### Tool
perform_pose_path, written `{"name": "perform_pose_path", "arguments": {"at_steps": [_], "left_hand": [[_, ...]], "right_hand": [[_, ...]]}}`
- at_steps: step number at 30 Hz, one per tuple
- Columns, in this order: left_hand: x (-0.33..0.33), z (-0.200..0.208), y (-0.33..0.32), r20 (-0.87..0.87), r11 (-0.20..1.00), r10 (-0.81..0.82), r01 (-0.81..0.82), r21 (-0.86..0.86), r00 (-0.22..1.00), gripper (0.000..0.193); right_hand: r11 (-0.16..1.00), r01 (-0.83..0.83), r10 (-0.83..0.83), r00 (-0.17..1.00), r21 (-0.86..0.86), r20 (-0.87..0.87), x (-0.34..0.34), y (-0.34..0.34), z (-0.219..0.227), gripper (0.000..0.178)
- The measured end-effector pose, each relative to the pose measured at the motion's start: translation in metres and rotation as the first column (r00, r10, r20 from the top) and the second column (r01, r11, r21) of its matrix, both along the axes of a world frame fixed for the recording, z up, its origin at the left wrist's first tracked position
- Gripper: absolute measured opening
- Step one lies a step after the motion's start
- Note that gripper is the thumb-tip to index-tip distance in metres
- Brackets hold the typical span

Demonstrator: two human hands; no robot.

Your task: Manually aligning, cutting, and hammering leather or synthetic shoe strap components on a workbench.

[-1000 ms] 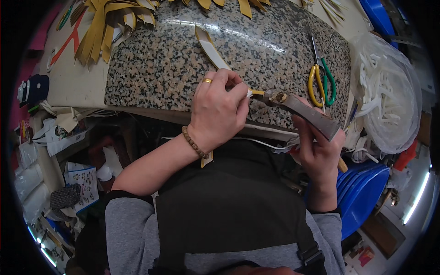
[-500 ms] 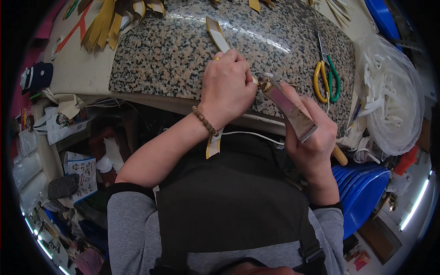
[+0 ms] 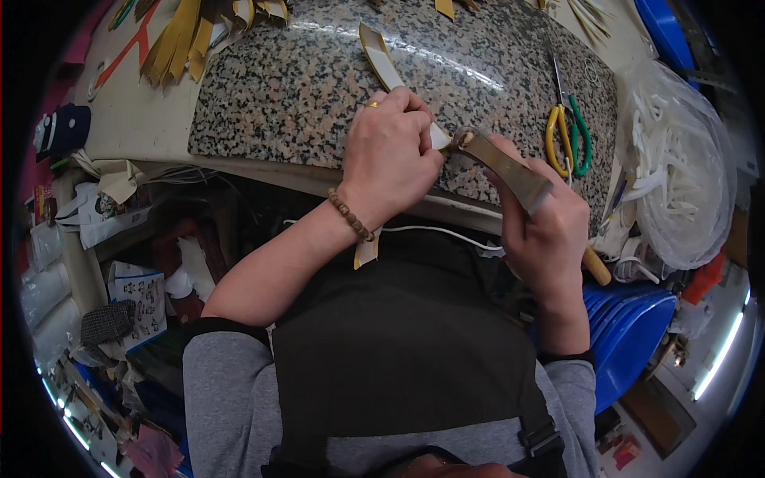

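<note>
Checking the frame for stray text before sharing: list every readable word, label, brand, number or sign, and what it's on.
None can be read.
White sheet with blue edge: small printed figures; any lettering too small.
White bag with handles: printed picture; any lettering too small.
Hammer in the right hand: no readable marking.
Yellow-and-white strip under the left hand: no lettering visible.

No lettering or numbers legible anywhere. White sheet with blue edge, left of the person, bears rows of small printed figures, too tiny to make out; white bag above it carries a dark print, likewise unreadable.
</note>
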State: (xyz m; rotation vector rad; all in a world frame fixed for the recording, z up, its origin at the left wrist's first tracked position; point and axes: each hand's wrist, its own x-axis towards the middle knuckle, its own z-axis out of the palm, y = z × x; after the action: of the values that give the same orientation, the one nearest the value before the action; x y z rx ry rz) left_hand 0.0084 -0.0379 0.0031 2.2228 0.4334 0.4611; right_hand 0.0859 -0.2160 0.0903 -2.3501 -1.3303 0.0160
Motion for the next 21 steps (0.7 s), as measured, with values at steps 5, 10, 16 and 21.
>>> {"name": "perform_pose_path", "arguments": {"at_steps": [5,10,16,21], "left_hand": [[0.007,-0.001,-0.001,-0.032,0.999,0.034,-0.034,-0.015,0.999,0.015],[0.003,-0.002,0.001,-0.035,0.999,0.028,-0.029,-0.021,0.999,0.016],[0.0,0.001,0.005,-0.026,0.998,-0.054,0.053,-0.02,0.998,0.005],[-0.004,0.001,0.004,-0.013,0.997,-0.08,0.08,-0.008,0.997,0.019]], "right_hand": [[1.0,0.006,-0.008,0.998,0.03,0.063,0.007,-0.001,-0.03,0.048],[0.983,-0.052,0.039,0.996,0.175,0.077,0.006,-0.006,-0.022,0.038],[0.996,0.021,-0.024,0.999,0.092,0.03,0.008,0.002,-0.023,0.033],[0.987,-0.024,0.01,0.996,0.159,0.089,0.001,-0.003,-0.039,0.037]]}}
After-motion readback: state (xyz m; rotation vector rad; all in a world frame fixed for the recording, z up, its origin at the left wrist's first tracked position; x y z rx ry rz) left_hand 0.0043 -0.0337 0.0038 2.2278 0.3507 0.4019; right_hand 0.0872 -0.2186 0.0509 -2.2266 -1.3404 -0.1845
